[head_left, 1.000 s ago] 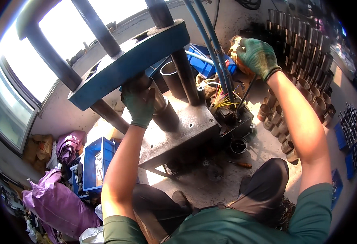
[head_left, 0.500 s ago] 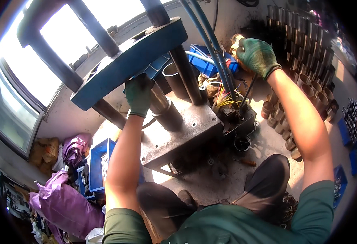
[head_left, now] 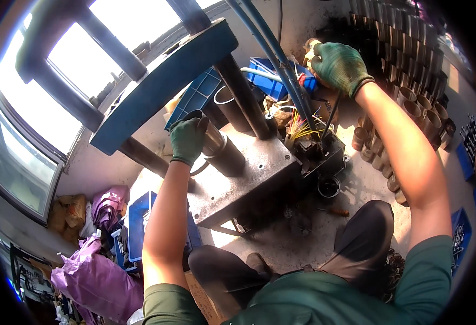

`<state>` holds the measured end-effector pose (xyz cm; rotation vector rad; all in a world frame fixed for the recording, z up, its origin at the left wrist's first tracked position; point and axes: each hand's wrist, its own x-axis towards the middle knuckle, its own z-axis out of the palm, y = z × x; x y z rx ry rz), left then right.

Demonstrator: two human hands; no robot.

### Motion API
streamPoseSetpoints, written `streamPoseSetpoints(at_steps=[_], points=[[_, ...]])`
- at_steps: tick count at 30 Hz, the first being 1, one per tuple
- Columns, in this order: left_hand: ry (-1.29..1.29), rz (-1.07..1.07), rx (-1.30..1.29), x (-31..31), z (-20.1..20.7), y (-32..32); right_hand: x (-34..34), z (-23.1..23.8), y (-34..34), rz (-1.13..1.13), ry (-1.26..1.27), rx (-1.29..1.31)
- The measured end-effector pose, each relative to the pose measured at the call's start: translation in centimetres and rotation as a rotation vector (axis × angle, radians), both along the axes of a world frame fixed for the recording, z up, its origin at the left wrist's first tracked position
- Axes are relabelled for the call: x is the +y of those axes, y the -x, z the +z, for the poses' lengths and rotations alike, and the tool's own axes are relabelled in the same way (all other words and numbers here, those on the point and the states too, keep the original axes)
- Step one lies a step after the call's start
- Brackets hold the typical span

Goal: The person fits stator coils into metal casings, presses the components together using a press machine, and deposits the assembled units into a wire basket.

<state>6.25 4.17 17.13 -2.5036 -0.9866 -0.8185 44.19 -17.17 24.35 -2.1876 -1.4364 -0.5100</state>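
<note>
My left hand (head_left: 188, 140), in a green glove, is closed around the upper end of a metal cylinder sleeve (head_left: 214, 142). The sleeve stands upright, its lower end in a slightly wider metal cylinder (head_left: 228, 162) on the steel bed (head_left: 254, 181) of a press. Above and to the left is the press's blue plate (head_left: 165, 89), apart from the sleeve's top. My right hand (head_left: 340, 66), gloved in green too, is closed over a dark lever (head_left: 332, 112) that rises from the control box. Its grip is mostly hidden; something pale yellow (head_left: 309, 50) shows at the fingers.
Another open cylinder (head_left: 227, 100) stands behind the sleeve, beside a press column (head_left: 249, 100). Loose coloured wires (head_left: 301, 127) and blue hoses (head_left: 281, 59) are near the lever. Stacked metal sleeves (head_left: 406, 43) fill the far right. Purple sacks (head_left: 97, 281) and a blue bin (head_left: 137, 225) lie left.
The gap between the blue plate and the sleeve's top has widened, showing more of the blue crate behind. My view has shifted slightly. Both hands keep their hold.
</note>
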Motion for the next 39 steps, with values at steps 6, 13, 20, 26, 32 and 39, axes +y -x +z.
streamPoseSetpoints(at_steps=[6, 13, 20, 26, 32, 39], points=[[0.325, 0.085, 0.162, -1.2, 2.5, 0.4, -0.2, 0.2, 0.2, -0.015, -0.008, -0.011], [0.356, 0.139, 0.111, -4.0, 5.0, 0.3, -0.4, -0.3, -0.1, -0.028, -0.048, 0.011], [0.075, -0.121, -0.573, -8.5, 1.7, 4.5, -4.4, -1.7, 1.1, 0.071, -0.103, -0.007], [0.158, 0.242, -0.625, -9.7, -9.4, 12.2, -13.9, -6.7, 2.9, 0.388, -0.257, -0.094], [0.242, 0.374, -0.115, -8.4, -13.8, 13.9, -16.5, -8.0, 11.5, 0.664, -0.052, -0.256], [0.231, 0.34, -0.183, -8.2, -14.7, 13.8, -9.0, -17.1, 18.2, 1.074, 0.115, 0.03]])
